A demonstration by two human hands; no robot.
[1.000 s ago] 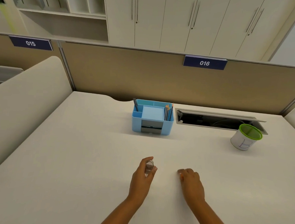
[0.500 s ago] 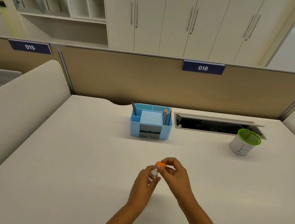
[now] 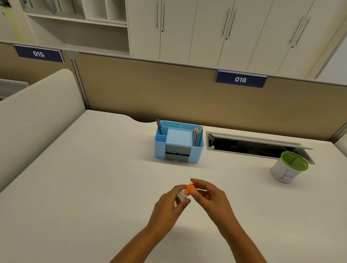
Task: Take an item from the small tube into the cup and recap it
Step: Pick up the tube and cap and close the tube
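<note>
A small clear tube is held above the desk's middle, tilted to the right, in my left hand. Its orange cap sits on the tube's mouth, pinched between thumb and fingers of my right hand. What is inside the tube is too small to tell. The cup, white with a green rim and a letter drawn on its side, stands far to the right near the desk's back.
A light blue desk organizer with pens and pencils stands behind my hands. To its right an open cable slot is cut into the white desk. Tan partition panels close the back and a padded divider the left.
My right hand left the desk surface and brought the orange cap up onto the tube's mouth. My left hand lifted the tube slightly and tilted it toward the right hand.
</note>
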